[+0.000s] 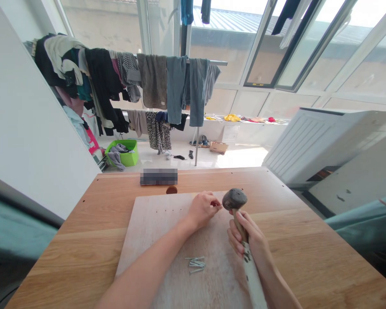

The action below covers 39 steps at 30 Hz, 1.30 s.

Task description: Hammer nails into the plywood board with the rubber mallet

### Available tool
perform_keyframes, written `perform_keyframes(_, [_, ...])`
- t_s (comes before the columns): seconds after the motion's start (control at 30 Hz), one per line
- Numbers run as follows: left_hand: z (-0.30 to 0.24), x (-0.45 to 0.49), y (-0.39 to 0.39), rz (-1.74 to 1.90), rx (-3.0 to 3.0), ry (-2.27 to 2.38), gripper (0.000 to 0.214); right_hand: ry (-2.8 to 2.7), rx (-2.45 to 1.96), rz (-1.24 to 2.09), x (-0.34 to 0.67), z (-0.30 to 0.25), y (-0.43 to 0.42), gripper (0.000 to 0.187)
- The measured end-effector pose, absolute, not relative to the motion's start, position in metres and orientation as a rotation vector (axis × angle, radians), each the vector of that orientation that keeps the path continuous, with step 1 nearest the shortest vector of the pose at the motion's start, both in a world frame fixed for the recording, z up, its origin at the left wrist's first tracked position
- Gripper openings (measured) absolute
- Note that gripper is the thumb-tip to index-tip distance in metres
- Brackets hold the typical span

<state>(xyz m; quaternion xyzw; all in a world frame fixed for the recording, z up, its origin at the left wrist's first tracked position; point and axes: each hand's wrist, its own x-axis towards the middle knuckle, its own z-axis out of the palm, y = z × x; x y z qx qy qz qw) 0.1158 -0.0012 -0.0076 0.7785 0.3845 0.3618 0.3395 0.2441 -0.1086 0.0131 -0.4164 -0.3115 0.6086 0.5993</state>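
Hammer (248, 257) gripped in right hand (253, 234), long axis fore-and-aft, rounded dark head (234, 198) farthest. Left hand (202, 210) pinched narrow; its hold cannot be told.

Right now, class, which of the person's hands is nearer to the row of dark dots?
The left. The left hand is over the pale board, just right of the dark dots; the right hand is farther right, gripping the hammer.
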Motion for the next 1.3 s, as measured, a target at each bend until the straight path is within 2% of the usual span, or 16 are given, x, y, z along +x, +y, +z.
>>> perform_keyframes(0.53, [-0.007, 0.113, -0.002, 0.835, 2.064, 1.042, 0.004, -0.65, -0.987, 1.381, 0.254, 0.001, -0.1, 0.033])
perform_keyframes(0.8, [-0.009, 0.113, 0.001, 0.928, 2.016, 1.032, 0.028, -0.613, -0.94, 1.442, 0.257, -0.007, -0.095, 0.031])
perform_keyframes(0.97, [0.021, 0.095, -0.003, 0.937, 2.034, 1.033, 0.017, -0.571, -0.918, 1.487, 0.258, -0.007, -0.091, 0.037])
perform_keyframes(1.1, [0.061, 0.061, -0.021, 0.604, 2.278, 0.953, 0.001, -0.565, -0.909, 1.522, 0.26, -0.005, -0.092, 0.037])
perform_keyframes(1.2, [0.079, 0.041, -0.042, 0.221, 2.467, 0.806, 0.006, -0.56, -0.906, 1.529, 0.26, -0.002, -0.094, 0.035])
perform_keyframes(1.3, [0.079, 0.036, -0.06, 0.015, 2.561, 0.76, 0.013, -0.555, -0.908, 1.525, 0.259, -0.001, -0.095, 0.034])
